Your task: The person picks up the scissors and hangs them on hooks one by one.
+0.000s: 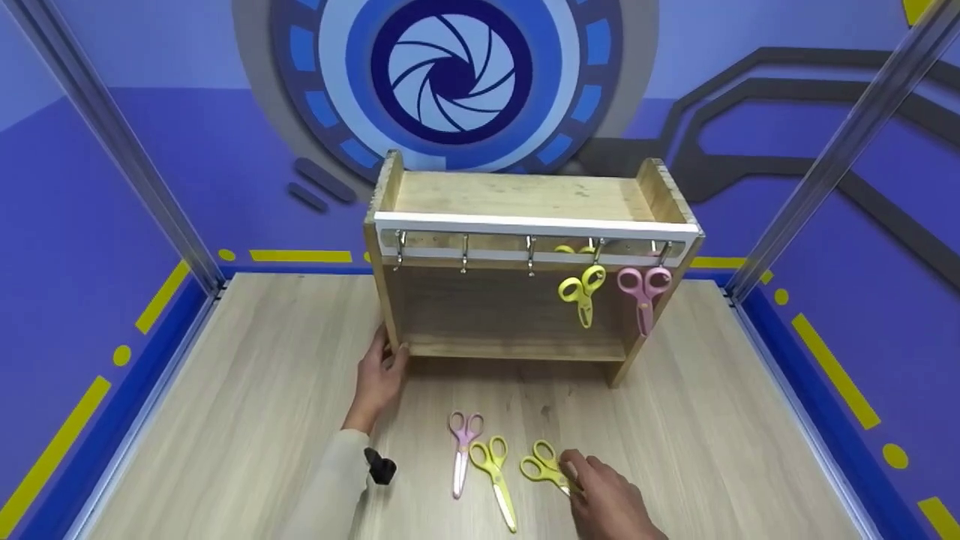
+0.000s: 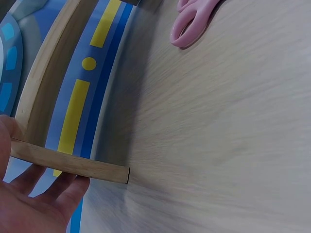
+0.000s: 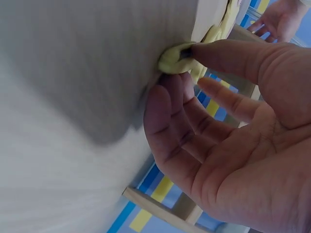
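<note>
My left hand point(image 1: 381, 379) grips the lower left side panel of a small wooden shelf point(image 1: 510, 349), with the thumb on one face and the fingers on the other in the left wrist view point(image 2: 70, 164). Down at the front, my right hand point(image 1: 609, 495) pinches yellow scissors point(image 1: 553, 474) near their blade end, and the handle loops point away from it. In the right wrist view the thumb and fingers meet at a yellow part point(image 3: 170, 62) close to the tabletop. To the left lie another pair of yellow scissors point(image 1: 496, 478) and pink scissors point(image 1: 460, 454).
A white rail point(image 1: 480, 223) with several metal hooks crosses the shelf's front. Yellow scissors point(image 1: 585, 300) and pink scissors point(image 1: 643, 296) hang at its right end. Metal posts point(image 1: 124, 150) and printed blue panels point(image 1: 225, 165) border the wooden table point(image 1: 247, 390).
</note>
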`<state>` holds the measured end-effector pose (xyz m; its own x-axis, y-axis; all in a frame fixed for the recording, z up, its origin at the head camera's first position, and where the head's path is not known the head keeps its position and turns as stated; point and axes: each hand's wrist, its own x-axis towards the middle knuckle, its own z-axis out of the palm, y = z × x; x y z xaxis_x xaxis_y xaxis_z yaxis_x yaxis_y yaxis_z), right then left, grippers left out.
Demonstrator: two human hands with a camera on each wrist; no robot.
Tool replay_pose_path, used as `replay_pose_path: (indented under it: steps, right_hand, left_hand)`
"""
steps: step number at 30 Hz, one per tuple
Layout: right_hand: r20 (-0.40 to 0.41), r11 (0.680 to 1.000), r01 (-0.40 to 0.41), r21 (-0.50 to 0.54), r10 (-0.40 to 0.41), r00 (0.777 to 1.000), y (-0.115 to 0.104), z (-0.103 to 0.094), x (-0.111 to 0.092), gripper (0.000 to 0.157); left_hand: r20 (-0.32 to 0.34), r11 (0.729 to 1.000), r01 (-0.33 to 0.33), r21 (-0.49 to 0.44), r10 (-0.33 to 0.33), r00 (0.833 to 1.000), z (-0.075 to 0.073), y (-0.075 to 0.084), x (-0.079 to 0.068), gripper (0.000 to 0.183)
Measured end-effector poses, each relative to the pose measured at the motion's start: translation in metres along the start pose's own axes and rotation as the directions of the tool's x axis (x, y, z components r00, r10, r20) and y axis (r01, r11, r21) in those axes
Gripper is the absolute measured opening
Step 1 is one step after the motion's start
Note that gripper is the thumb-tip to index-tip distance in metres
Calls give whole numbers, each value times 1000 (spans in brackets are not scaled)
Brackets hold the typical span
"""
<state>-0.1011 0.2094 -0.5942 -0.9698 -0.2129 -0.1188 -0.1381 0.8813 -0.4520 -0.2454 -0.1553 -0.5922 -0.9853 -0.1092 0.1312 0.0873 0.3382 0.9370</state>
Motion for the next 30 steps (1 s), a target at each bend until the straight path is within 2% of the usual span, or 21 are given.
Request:
replay_pose_path:
  steps: [4,8,15,18,24,30]
  right_hand:
    - [-59,998,-20,-61,17,998,5,-4,3,23]
    - [-53,998,-37,-59,34,998,7,-6,7,15]
    - [-113,996,-55,-71,47,992,8,-6,8,12]
    - [-146,991,-75,-110,58,988,7,-4,8,11]
    - [-225,973,-63,-222,12,974,10,0,7,10]
    - [-234,968,-49,-248,-11,972,11,0,7,11]
  left_hand:
    - [-3,1000,1,-3,-1,1000,0,1,0,64]
    - [0,1000,-2,-9,2,1000,0,2,0,64]
    - [-3,1000,10,9,-10,1000,1,3,-2,64]
    - [-3,1000,6,9,-6,1000,1,3,-2,64]
    - [-2,1000,10,9,-10,1000,1,2,-1,64]
    - [-7,1000,16,10,-15,1000,1,2,-1,63]
